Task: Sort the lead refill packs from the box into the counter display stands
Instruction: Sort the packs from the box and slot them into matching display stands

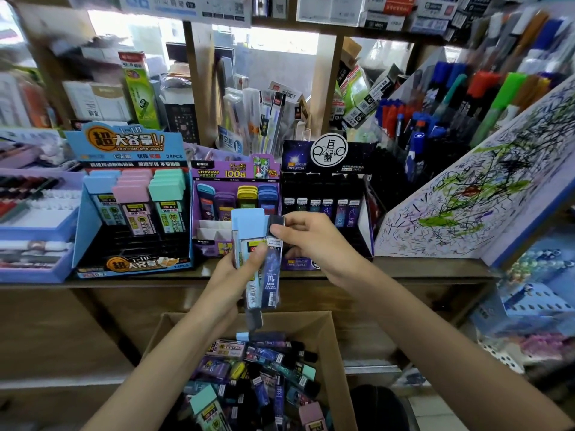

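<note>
My left hand (231, 275) grips a small bunch of lead refill packs upright above the cardboard box (326, 334): a wide pack with a light-blue cap (245, 222) and a slim dark-blue constellation pack (270, 281). My right hand (306, 234) pinches the black top of the slim pack. The box below holds several mixed packs (264, 374). On the counter stand three displays: a blue stand (93, 213) with pastel-capped packs, a purple stand (202, 241), and a black constellation stand (362, 225).
The wooden counter edge (420, 275) runs between the box and the stands. A scribbled test-paper board (466, 197) with marker racks rises at the right. Pen trays (34, 213) sit at the left. Shelves of stationery fill the back.
</note>
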Demonstrator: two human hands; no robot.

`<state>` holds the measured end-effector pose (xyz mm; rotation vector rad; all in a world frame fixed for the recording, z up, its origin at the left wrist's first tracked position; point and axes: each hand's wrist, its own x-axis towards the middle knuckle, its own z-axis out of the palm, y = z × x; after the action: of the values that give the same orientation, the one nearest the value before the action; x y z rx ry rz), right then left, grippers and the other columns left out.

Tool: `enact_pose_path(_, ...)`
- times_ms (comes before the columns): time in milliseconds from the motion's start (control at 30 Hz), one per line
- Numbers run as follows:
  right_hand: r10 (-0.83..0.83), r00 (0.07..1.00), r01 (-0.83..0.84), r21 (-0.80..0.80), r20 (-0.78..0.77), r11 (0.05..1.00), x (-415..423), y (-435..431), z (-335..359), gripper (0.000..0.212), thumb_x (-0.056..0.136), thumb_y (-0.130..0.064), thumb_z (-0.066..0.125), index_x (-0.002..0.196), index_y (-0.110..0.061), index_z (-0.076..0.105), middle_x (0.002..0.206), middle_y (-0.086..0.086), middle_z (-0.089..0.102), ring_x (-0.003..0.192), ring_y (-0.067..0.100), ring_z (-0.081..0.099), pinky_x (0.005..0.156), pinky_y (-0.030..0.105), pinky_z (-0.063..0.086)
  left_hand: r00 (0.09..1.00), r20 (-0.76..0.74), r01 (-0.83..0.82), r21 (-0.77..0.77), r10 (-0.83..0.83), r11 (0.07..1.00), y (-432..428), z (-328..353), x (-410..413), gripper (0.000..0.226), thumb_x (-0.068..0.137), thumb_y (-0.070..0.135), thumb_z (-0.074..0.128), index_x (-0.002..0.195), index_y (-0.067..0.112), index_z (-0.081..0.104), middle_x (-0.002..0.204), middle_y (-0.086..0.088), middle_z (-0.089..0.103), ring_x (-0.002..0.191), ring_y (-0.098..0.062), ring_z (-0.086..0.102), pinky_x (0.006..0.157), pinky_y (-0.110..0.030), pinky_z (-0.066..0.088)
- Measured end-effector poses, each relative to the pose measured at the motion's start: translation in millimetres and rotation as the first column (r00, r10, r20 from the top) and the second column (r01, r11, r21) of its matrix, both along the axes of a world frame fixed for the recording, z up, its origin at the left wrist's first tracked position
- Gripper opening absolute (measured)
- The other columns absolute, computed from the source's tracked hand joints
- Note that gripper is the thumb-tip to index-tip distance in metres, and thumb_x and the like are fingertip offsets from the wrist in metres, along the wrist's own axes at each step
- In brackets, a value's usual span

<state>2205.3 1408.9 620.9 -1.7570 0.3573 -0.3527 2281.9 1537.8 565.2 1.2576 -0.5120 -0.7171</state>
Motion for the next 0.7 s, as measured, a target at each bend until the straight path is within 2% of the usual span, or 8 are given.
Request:
enact_pose_path(100,0.002,1.000,-0.003,0.069,0.007,0.998,2,-2,0,0.006,0.090,-0.011,0.060,0.091,-0.012,0.065,0.093,0.007,0.069,0.089,0.019,0.067,0.080,0.037,0.055,0.998,-0.036,-0.044,0.002,0.044,0.999,2,-1,3,0.039,0.067,0.047,0.066,0.101,0.030,0.060,0.088,0.013,0.074,0.080,-0.003,0.070,0.055,-0.013,0.051)
enact_pose_path(200,-0.066,0.997,0.063,0.104,0.025,0.993,6,-16,9,0.007,0.087,-0.010,0.063,0.081,-0.013,0.065,0.078,-0.001,0.069,0.075,0.012,0.065,0.070,0.030,0.054,0.997,-0.029,-0.067,0.019,0.068,0.998,5,0,8,0.039,0.067,0.044,0.065,0.102,0.026,0.061,0.085,0.007,0.075,0.077,-0.007,0.071,0.055,-0.017,0.053)
enact_pose_path(267,-0.172,0.983,0.165,0.115,0.061,0.980,10,-32,18,0.011,0.085,-0.009,0.066,0.076,-0.016,0.065,0.069,-0.006,0.068,0.071,0.011,0.061,0.065,0.027,0.050,0.998,-0.011,-0.063,0.017,0.063,0.998,9,0,12,0.039,0.070,0.043,0.063,0.104,0.023,0.061,0.083,0.002,0.075,0.074,-0.008,0.070,0.055,-0.019,0.053)
enact_pose_path(367,-0.373,0.912,0.372,0.038,0.172,0.927,19,-57,24,0.020,0.081,-0.009,0.071,0.070,-0.023,0.064,0.065,-0.011,0.068,0.068,0.006,0.063,0.065,0.022,0.052,0.998,-0.010,-0.064,0.019,0.065,0.998,17,-2,19,0.040,0.070,0.043,0.063,0.105,0.024,0.061,0.084,-0.001,0.075,0.075,-0.009,0.071,0.055,-0.020,0.053)
enact_pose_path(433,-0.423,0.878,0.448,-0.071,0.225,0.891,28,-66,19,0.022,0.079,-0.010,0.073,0.068,-0.026,0.065,0.067,-0.012,0.068,0.071,0.003,0.063,0.071,0.022,0.053,0.997,-0.009,-0.074,0.024,0.074,0.997,23,-4,22,0.042,0.068,0.046,0.065,0.105,0.025,0.062,0.086,-0.001,0.075,0.077,-0.011,0.071,0.056,-0.020,0.053)
enact_pose_path(500,-0.373,0.905,0.410,-0.189,0.204,0.892,37,-70,11,0.016,0.079,-0.010,0.073,0.077,-0.025,0.067,0.077,-0.007,0.068,0.076,0.009,0.062,0.077,0.027,0.051,0.997,-0.015,-0.081,0.032,0.082,0.996,27,-5,25,0.046,0.064,0.049,0.067,0.104,0.026,0.062,0.087,-0.001,0.075,0.078,-0.011,0.071,0.056,-0.021,0.054)
enact_pose_path(567,-0.283,0.943,0.323,-0.275,0.174,0.906,43,-72,1,0.013,0.081,-0.009,0.071,0.086,-0.021,0.069,0.078,-0.007,0.066,0.073,0.006,0.060,0.075,0.027,0.049,0.996,-0.021,-0.085,0.035,0.086,0.996,30,-6,26,0.048,0.061,0.050,0.068,0.103,0.027,0.063,0.087,0.000,0.075,0.077,-0.011,0.071,0.056,-0.021,0.054)
enact_pose_path(700,-0.214,0.962,0.260,-0.344,0.168,0.902,46,-79,-3,0.018,0.083,-0.008,0.069,0.090,-0.025,0.067,0.078,-0.012,0.065,0.068,-0.001,0.059,0.073,0.021,0.051,0.995,-0.031,-0.095,0.047,0.096,0.994,33,-7,28,0.048,0.059,0.050,0.069,0.101,0.027,0.063,0.086,0.002,0.075,0.076,-0.010,0.071,0.055,-0.020,0.054)
